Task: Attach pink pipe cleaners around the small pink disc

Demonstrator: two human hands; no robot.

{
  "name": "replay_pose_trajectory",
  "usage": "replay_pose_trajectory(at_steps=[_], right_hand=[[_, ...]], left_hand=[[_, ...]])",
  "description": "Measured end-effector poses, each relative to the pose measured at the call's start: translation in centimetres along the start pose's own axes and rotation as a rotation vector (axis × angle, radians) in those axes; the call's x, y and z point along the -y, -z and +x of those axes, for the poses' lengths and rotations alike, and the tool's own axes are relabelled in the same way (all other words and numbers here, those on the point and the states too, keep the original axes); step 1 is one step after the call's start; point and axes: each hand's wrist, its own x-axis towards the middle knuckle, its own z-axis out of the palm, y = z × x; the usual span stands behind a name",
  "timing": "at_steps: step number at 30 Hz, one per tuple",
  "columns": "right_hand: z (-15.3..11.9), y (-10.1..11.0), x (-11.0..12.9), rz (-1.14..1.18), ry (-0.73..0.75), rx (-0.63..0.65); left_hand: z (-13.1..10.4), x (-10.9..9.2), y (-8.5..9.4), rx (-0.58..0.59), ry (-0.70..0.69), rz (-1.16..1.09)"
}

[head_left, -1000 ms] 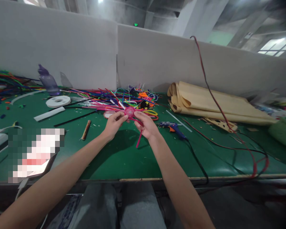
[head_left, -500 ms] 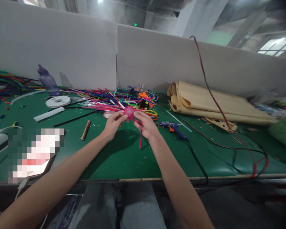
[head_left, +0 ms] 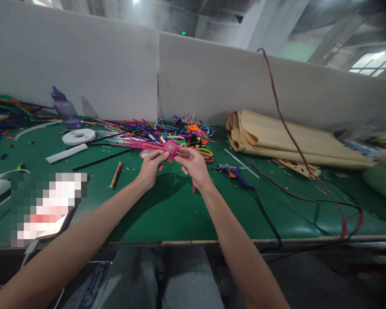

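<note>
A round pink coil (head_left: 170,147) is held up between my two hands over the green table. My left hand (head_left: 152,168) pinches its left edge between thumb and fingers. On the other side, my right hand (head_left: 193,166) is closed on the coil's right edge. A pink strip (head_left: 193,186) hangs below my right hand. Behind the coil lies a heap of colourful fuzzy stems (head_left: 141,132), with pink ones nearest. A blue glue gun (head_left: 233,172) rests to the right of my right hand.
On the left are a purple bottle (head_left: 65,109), a white tape roll (head_left: 79,137), a brown stick (head_left: 116,175) and a blurred phone (head_left: 51,210). Rolled tan sheets (head_left: 289,139) lie at the right, with a red and black cable (head_left: 281,116) crossing in front.
The pink coil has shifted slightly left and faces the camera more. My right hand has moved a little left, and less of the hanging pink strip shows.
</note>
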Motion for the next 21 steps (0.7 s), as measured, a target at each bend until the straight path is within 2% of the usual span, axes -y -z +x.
replay_pose_trajectory(at_steps=[7, 13, 21], right_hand=[[0.13, 0.07, -0.3, -0.11, 0.071, 0.001], [-0.1, 0.02, 0.36, 0.014, -0.057, 0.092], [-0.04, 0.15, 0.35, 0.04, -0.07, 0.078]], left_hand=[[0.12, 0.09, -0.01, -0.006, -0.063, 0.096], [-0.14, 0.06, -0.2, 0.102, -0.066, 0.152], [-0.42, -0.17, -0.39, 0.129, -0.073, 0.211]])
